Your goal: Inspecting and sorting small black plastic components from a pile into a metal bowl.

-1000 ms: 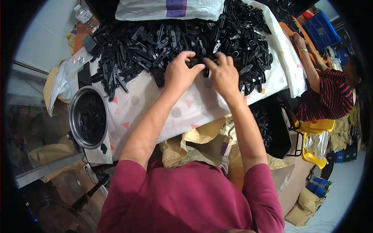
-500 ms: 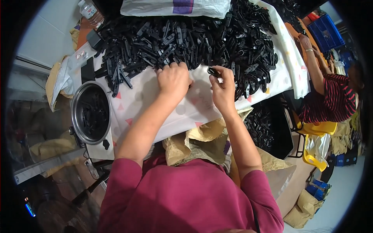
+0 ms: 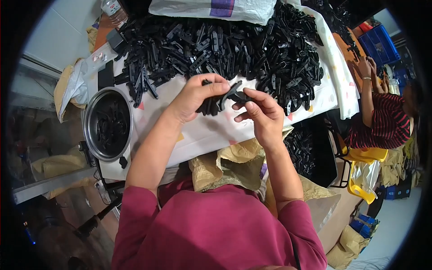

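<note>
Both hands meet over the front of the table, in front of a wide heap of black plastic parts [image 3: 184, 49]. My left hand [image 3: 193, 98] is closed round several long black plastic pieces [image 3: 209, 104], their ends sticking out below its fingers. Between thumb and fingers, my right hand [image 3: 266, 116] pinches a black plastic part [image 3: 240, 96], which touches or overlaps the pieces at my left hand. A curved, greyish piece [image 3: 230, 92] stands up between the two hands. Which hand bears that piece I cannot tell.
A steel bowl [image 3: 87, 135] with black parts stands at the left. A white sack [image 3: 193, 10] lies behind the heap. Below the table's edge are a tan woven sack [image 3: 204, 173] and a black bin [image 3: 330, 155] of parts. At right, another person [image 3: 382, 114] works.
My left hand has lifted from the heap's edge and now holds several black pieces. My right hand has come nearer and lower, bringing its black part against them. The other person's hand has shifted.
</note>
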`<state>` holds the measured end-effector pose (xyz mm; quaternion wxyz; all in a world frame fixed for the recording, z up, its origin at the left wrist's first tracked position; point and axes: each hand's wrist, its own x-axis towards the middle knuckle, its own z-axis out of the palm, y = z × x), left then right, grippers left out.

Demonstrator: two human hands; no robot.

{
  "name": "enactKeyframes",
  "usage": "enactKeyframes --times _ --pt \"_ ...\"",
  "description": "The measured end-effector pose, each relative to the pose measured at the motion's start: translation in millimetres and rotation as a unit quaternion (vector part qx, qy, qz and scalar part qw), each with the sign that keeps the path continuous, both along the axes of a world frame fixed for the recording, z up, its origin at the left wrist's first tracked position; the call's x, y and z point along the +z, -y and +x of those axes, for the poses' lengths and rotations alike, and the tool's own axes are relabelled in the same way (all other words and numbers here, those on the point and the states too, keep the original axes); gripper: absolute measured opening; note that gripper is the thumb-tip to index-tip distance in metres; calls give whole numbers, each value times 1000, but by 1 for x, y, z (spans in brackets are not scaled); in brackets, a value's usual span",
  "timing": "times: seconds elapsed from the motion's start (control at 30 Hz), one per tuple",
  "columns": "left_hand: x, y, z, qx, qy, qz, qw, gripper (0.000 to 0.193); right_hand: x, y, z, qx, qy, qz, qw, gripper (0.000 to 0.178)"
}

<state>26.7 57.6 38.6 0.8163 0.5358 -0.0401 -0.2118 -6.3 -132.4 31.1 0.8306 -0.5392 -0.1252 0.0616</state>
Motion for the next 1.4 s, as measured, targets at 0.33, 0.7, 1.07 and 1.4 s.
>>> enactKeyframes --times 0.33,0.7,1.07,1.4 --pt "18 -1 -13 -63 17 30 997 21 23 3 -6 -102 378 -326 860 24" --pt "42 -6 -29 -40 410 285 865 44 29 -3 -17 -196 431 -350 808 27" --pt "16 -19 -35 -11 445 274 853 37 22 -6 -13 -25 245 -330 911 36" --pt "21 -141 -101 270 239 741 567 29 -40 19 48 -126 212 -612 752 36"
